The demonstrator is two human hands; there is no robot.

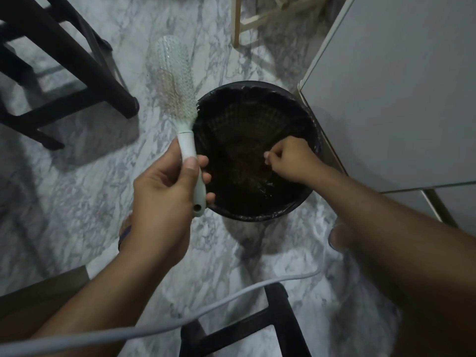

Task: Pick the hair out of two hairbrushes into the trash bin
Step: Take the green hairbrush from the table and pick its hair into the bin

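Note:
A pale green hairbrush (173, 81) with a white-and-green handle points away from me, its bristles facing up and holding a little light hair near the neck. My left hand (167, 191) grips its handle just left of the trash bin. The round black bin (257, 94), lined with a dark bag, stands on the floor. My right hand (288, 161) hangs over the bin's opening with fingertips pinched together; any hair between them is too fine to make out. Only one brush is in view.
A dark chair frame (64, 81) stands at left and a black stool (247, 328) at the bottom. A grey cabinet (396, 86) borders the bin on the right. A light wooden stool (257, 19) is at the back. A grey cable (164, 328) crosses the marble floor (85, 191).

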